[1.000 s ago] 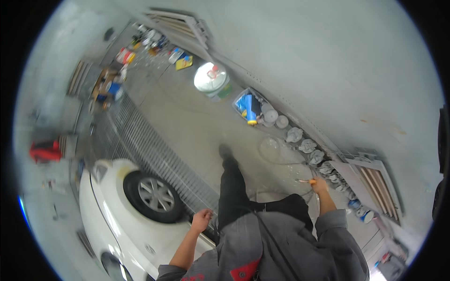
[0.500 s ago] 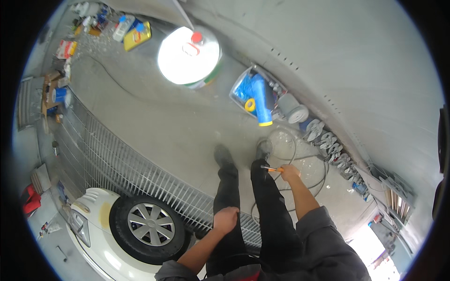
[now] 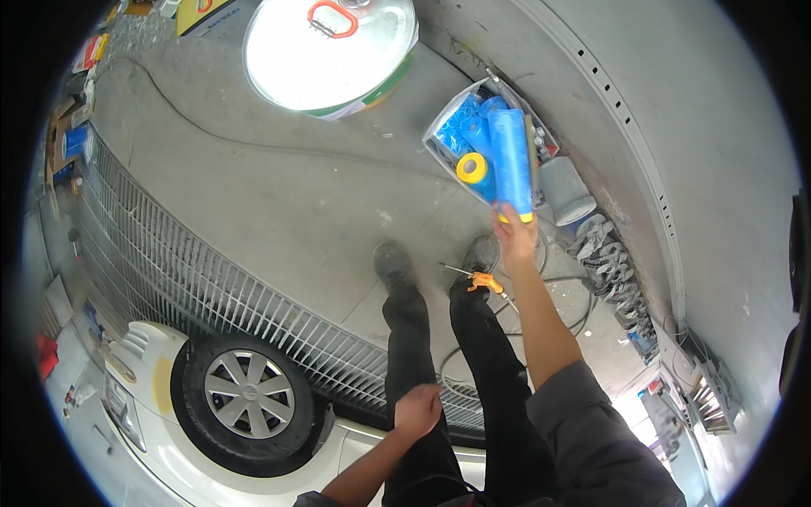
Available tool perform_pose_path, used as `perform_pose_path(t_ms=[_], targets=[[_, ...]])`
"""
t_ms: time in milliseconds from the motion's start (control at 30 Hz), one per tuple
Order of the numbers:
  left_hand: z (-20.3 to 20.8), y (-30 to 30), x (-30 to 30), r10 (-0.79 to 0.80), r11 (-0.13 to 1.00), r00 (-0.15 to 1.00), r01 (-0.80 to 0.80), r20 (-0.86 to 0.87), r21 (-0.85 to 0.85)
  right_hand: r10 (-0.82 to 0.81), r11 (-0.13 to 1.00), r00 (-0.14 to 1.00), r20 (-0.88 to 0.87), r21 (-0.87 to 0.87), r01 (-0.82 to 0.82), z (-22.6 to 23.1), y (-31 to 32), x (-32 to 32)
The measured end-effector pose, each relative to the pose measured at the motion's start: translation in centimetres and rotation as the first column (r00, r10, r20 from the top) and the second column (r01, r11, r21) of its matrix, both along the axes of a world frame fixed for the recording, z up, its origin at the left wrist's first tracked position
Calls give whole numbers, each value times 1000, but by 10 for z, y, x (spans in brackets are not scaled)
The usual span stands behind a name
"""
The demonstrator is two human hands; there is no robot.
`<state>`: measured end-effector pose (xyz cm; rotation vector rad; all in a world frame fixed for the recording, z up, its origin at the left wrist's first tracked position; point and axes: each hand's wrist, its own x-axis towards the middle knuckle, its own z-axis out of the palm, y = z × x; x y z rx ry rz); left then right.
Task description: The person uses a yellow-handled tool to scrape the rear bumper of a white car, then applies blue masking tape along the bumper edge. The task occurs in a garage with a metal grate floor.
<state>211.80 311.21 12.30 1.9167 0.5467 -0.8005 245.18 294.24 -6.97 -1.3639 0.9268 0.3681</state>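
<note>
A long roll of blue masking film (image 3: 509, 152) with a yellow end lies slanted across a grey crate (image 3: 436, 145). My right hand (image 3: 516, 237) has its fingers closed on the roll's near yellow end. Below this hand an orange air blow gun (image 3: 485, 281) with a thin metal nozzle is by my right shoe, joined to a hose. My left hand (image 3: 418, 410) is curled into a fist over my left thigh; its palm side is hidden, so I cannot make out whether anything is in it. A smaller roll with a yellow end (image 3: 472, 168) sits in the crate too.
A large drum (image 3: 329, 51) with a shiny lid and red handle stands beyond the crate. Floor grating (image 3: 228, 270) runs beside a white car's wheel (image 3: 249, 395). Crumpled grey items (image 3: 610, 269) line the right wall (image 3: 617, 144). The hose (image 3: 583, 317) loops behind my right arm.
My right hand has let go of the blow gun and moved forward to the blue film roll. The view has shifted closer to the crate. My left hand stays curled over my thigh.
</note>
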Motion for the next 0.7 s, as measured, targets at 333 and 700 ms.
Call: perform_pose_path(t_ms=[333,700], targets=[[-186,14,268,-110,977,891,14,441,215,39,928,992,-117,372,7,77,-112,-13],[-231,-29,398,-247,931,952,182,179,317,-70,817,993,-90,566,109,86,-99,-2]])
